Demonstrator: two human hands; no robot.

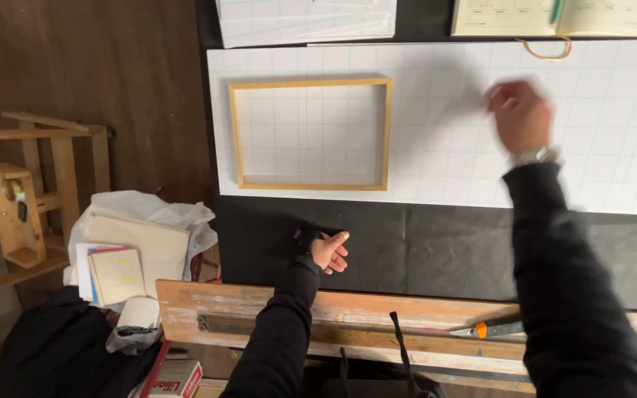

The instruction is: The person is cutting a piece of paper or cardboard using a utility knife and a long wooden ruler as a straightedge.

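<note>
Hovering: R hand, gridded mat

A black-covered table fills the view from above, a worn wooden board along its near edge. On the cloth lies a white gridded mat — a thin wooden frame resting flat on its left part. At the far edge sit stacked sheets and an open book — an orange-handled tool lies on the board.
</note>
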